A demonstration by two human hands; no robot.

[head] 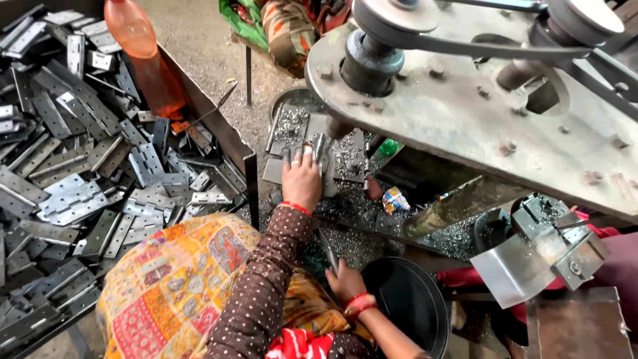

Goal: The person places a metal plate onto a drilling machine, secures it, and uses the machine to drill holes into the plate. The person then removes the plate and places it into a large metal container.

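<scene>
Grey steel filled most of what we saw. Our left hand (302, 178) lay flat on a hinge plate (312, 158) on the small worktop (345, 199) under the drill spindle (337, 126), its fingers (297, 157) spread and pressing down on the metal rather than curled around it. The plate sat in the middle of the scene, just beneath the spindle tip, with bright metal shavings (345, 156) strewn all round it. Our right hand (345, 282) was nearer to us, low in the middle, with its fingers closed around a thin metal rod (329, 249) that slanted up toward the worktop. Red bangles showed on both wrists, and brown dotted sleeves covered our arms.

On the left stood a large bin (249, 166) heaped with loose grey hinges (86, 186), and an orange plastic bottle (143, 56) leaned at its far edge. A yellow patterned cloth (173, 286) lay across our lap at the near left. A heavy steel machine plate (478, 113) with pulleys and a belt (478, 45) spread over the far right. A round black tub (412, 302) stood just right of our right hand. Further right a bent sheet-metal chute (518, 266) jutted out, and a small bright wrapper (393, 199) lay among the shavings near the worktop.
</scene>
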